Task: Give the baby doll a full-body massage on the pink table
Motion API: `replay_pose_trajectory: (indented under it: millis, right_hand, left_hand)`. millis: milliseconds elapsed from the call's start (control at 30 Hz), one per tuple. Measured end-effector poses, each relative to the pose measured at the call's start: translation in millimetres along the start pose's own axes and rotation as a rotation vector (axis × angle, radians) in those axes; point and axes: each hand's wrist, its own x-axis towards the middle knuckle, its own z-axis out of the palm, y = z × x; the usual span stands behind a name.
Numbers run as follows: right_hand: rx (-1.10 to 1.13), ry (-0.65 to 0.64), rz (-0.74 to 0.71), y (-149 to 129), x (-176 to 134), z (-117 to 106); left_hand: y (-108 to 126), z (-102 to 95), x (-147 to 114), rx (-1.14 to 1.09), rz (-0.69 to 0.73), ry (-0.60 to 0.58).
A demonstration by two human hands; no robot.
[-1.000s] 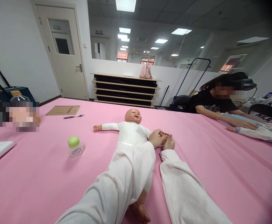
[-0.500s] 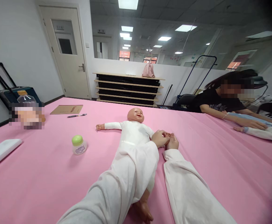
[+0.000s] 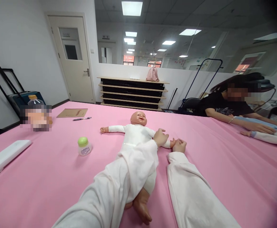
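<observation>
A baby doll (image 3: 135, 134) in a white suit lies on its back on the pink-covered table, head away from me. My left hand (image 3: 161, 137), with a beaded bracelet at the wrist, is curled over the doll's arm on the right side. Just beyond it, my right hand (image 3: 179, 146) pinches the doll's small hand (image 3: 172, 143) with bent fingers. My left sleeve covers part of the doll's belly and legs; one bare foot (image 3: 143, 209) shows below. A small jar with a green lid (image 3: 84, 146) stands to the left of the doll.
Left on the pink tablecloth (image 3: 50, 190) are a white elongated device (image 3: 9, 157), a bottle (image 3: 36, 101), a brown notebook (image 3: 72, 113) and a pen (image 3: 82, 119). Across on the right, a person (image 3: 224, 103) in black leans over another doll (image 3: 269, 136).
My left hand has drawn back from the doll's fingers onto its arm, and its fingers have spread a little. My right hand has shifted slightly right. The view has turned a little left.
</observation>
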Motion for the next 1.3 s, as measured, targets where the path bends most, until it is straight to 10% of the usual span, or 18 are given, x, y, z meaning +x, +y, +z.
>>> replay_pose_trajectory:
  millis: [133, 233, 400, 533, 767, 967, 1300]
  right_hand:
    - [-0.156, 0.057, -0.027, -4.1, 2.5, -5.8]
    - [-0.243, 0.065, -0.067, -8.3, -1.7, -9.4]
    - [-0.356, 0.124, -0.325, -27.1, -18.8, -2.3]
    - [-0.347, -0.109, -0.615, -70.8, -50.1, 46.7]
    - [-0.657, -1.198, -0.835, -138.8, -145.3, 178.1]
    - [-0.666, -1.277, -0.806, -105.8, -190.8, 230.0]
    - [-0.533, -1.242, -0.721, -85.9, -194.8, 233.7]
  left_hand:
    - [26.9, -35.3, -42.9, -0.230, 0.171, -0.282]
    - [4.1, -85.0, -60.0, -0.356, 0.240, -0.346]
    - [-103.1, -132.4, -61.1, -0.293, -0.275, 0.270]
    - [-178.0, -123.9, -56.5, -0.036, -0.594, 0.617]
    - [-204.7, -105.3, -53.4, 0.049, -0.760, 0.539]
    - [-212.7, -107.0, -52.1, -0.114, -0.594, 0.523]
    - [-213.6, -93.0, -29.8, -0.600, -0.635, 0.734]
